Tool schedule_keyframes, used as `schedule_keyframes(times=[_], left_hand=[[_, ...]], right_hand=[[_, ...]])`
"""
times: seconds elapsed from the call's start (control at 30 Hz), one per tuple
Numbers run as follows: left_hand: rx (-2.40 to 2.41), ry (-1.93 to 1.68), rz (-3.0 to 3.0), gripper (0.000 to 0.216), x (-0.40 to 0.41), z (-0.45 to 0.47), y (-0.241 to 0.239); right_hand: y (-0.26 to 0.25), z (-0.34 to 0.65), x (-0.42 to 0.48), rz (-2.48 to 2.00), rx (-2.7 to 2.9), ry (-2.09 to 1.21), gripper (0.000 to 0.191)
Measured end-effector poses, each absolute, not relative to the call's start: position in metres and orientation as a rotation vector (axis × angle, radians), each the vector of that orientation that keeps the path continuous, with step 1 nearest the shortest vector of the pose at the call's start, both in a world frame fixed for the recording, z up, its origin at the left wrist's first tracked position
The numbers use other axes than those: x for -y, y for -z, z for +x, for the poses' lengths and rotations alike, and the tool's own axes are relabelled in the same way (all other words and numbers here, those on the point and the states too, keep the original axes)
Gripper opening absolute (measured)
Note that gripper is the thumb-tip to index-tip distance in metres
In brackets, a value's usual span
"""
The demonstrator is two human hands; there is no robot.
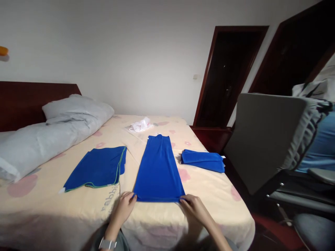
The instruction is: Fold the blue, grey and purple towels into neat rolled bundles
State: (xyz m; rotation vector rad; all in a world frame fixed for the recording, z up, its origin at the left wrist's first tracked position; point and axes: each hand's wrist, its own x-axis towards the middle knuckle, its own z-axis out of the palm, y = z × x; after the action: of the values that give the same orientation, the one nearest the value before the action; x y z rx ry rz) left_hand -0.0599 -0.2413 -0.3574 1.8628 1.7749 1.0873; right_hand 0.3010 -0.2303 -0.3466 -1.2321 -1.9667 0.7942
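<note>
Plainly, the long blue cloth (159, 170) lies flat on the bed (52, 205) in the lower middle of the frame, and both hands meet its near edge. The left hand (125, 205) has its fingers curled onto the near left corner in what looks like a pinch. The right hand (195, 206) has its fingertips at the near right corner, and I cannot tell whether they grip or only press. The likely trouble is uneven handling: if one corner rises or is pulled ahead of the other, the narrow strip could skew, wrinkle, or let its layers slide apart. A loose pinch could drop a corner. A sideways drag might sweep it into the green-edged blue cloth (96, 169) to its left or the folded blue stack (203, 161) to its right, both near but apart. Its long axis runs from the bottom of the frame towards the upper middle, far end pointing at the white plastic bag (141, 124).
</note>
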Motion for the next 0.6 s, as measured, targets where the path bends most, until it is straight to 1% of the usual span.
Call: schedule_keyframes(times=[0.1,0.17,0.23,0.33,0.47,0.6], left_hand=[[-1.767,-0.905,1.999,0.038,0.264,-0.067,0.350],[-1.692,-0.919,1.970,0.040,0.265,-0.067,0.335],[-1.634,-0.993,1.865,0.039,0.252,-0.064,0.317],[-1.557,-1.042,1.697,0.039,0.213,-0.055,0.302],[-1.557,-1.064,1.593,0.044,0.180,-0.042,0.320],[-1.620,-1.087,1.554,0.044,0.182,-0.038,0.351]], right_hand=[[0.341,0.313,0.254,-1.238,2.092,-0.827,0.036],[0.331,0.319,0.254,-1.217,2.069,-0.849,0.035],[0.320,0.320,0.237,-1.214,1.912,-0.848,0.035],[0.314,0.310,0.192,-1.224,1.616,-0.873,0.042],[0.335,0.293,0.154,-1.264,1.539,-0.965,0.052],[0.355,0.292,0.158,-1.260,1.518,-1.038,0.048]])
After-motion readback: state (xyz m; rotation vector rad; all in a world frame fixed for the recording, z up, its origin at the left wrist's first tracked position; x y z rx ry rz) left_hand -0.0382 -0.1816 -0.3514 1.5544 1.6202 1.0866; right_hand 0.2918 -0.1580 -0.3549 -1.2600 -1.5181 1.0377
